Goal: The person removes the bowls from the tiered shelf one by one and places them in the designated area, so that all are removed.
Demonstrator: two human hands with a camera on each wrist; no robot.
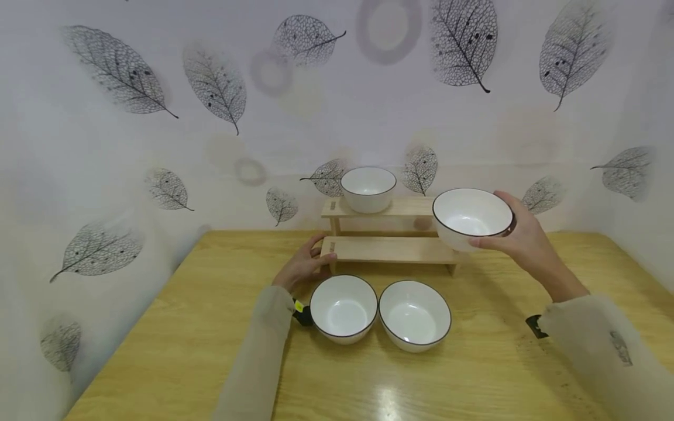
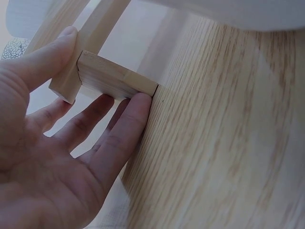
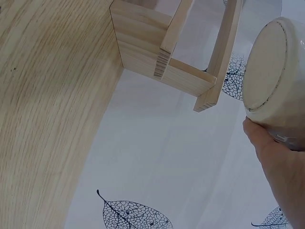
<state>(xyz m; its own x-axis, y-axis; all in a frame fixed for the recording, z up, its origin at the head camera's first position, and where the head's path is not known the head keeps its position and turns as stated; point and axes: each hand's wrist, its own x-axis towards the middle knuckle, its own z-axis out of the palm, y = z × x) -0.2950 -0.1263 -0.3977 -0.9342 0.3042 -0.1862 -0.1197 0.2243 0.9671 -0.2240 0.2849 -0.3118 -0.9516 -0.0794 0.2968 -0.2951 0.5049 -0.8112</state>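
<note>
My right hand (image 1: 533, 241) grips a white bowl (image 1: 471, 213) with a dark rim, thumb on its near side, at the right end of a two-step wooden rack (image 1: 395, 248). Seen from the right wrist, the bowl's pale underside (image 3: 268, 67) faces the camera. My left hand (image 1: 301, 266) holds the rack's left end. In the left wrist view its thumb lies on the lower board, and its fingers bend against the end leg (image 2: 112, 78). Another white bowl (image 1: 368, 190) sits on the left part of the upper step.
Two more dark-rimmed white bowls, a left one (image 1: 344, 307) and a right one (image 1: 415, 316), stand side by side on the wooden table (image 1: 200, 345) in front of the rack. A wall with a leaf pattern (image 1: 316, 117) rises behind the table.
</note>
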